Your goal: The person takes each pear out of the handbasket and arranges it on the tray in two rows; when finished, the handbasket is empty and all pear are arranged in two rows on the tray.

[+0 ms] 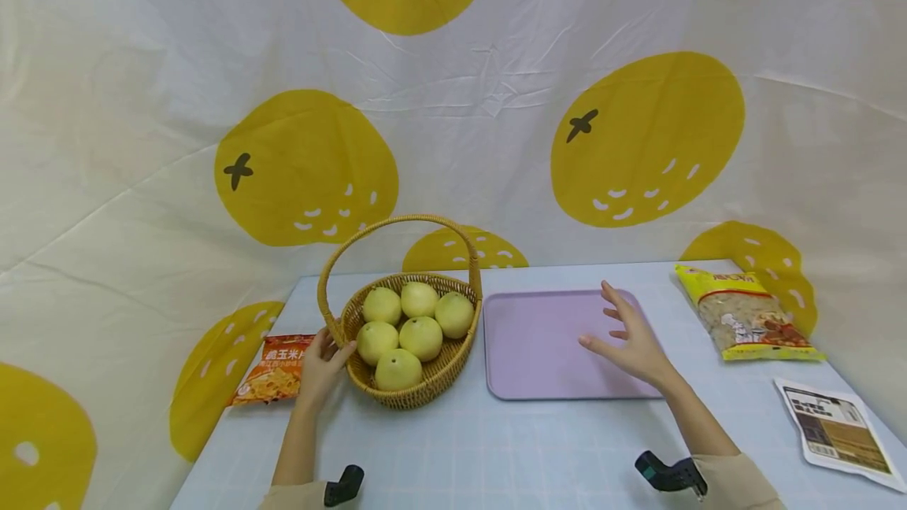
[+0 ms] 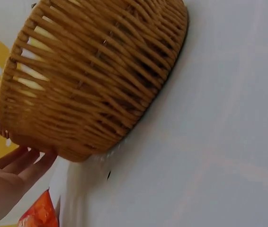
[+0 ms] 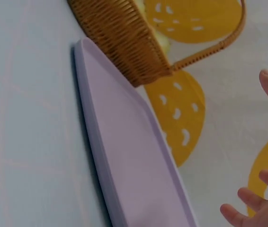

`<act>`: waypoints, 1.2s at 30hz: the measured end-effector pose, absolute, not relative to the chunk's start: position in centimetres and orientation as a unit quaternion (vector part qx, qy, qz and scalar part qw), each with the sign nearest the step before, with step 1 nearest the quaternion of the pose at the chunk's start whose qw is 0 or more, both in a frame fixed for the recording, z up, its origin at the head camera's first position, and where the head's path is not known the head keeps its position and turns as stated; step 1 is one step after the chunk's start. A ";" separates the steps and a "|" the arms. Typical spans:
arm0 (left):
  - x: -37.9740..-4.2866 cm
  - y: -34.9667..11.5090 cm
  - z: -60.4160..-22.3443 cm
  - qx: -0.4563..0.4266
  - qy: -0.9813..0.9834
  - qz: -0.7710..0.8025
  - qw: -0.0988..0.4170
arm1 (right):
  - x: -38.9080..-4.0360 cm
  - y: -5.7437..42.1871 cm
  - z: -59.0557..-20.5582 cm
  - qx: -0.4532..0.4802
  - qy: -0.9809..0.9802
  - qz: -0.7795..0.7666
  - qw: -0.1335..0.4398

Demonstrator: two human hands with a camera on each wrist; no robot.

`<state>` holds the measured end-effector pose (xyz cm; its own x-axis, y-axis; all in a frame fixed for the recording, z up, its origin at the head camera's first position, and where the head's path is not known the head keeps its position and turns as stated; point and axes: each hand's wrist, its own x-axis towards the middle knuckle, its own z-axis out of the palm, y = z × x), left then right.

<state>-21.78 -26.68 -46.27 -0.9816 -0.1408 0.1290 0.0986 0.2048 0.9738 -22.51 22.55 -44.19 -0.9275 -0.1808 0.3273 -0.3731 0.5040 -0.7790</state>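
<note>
Basket (image 1: 446, 375) upright, handle (image 1: 407, 218) arching left-right — tray (image 1: 531, 356) flat, long axis likewise.

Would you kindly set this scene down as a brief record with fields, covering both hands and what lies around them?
Left hand: holds the left rim of the round golden-brown wicker basket
Right hand: raised near the flat lilac rectangular tray, holding nothing
Basket contents: six round pale-green fruits
Left of basket: shiny orange-red plastic snack bag
Right of tray: yellow-edged plastic bag; flat white-and-brown pouch
</note>
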 end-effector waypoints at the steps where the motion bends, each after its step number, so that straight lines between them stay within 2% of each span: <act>1: -21.7 -26.9 -46.3 0.014 -0.770 -0.632 0.084 | -22.5 22.3 -44.1 0.165 -0.860 0.473 0.099; 7: -21.7 -28.4 -46.5 0.012 -0.759 -0.650 0.024 | -22.6 20.8 -43.8 0.181 -0.855 0.480 0.081; 15: -22.3 -29.0 -46.8 0.005 -0.742 -0.671 -0.017 | -23.4 18.5 -44.0 0.211 -0.833 0.509 0.055; 36: -22.5 -29.3 -47.5 0.015 -0.726 -0.686 -0.046 | -24.7 11.4 -44.1 0.274 -0.768 0.578 -0.016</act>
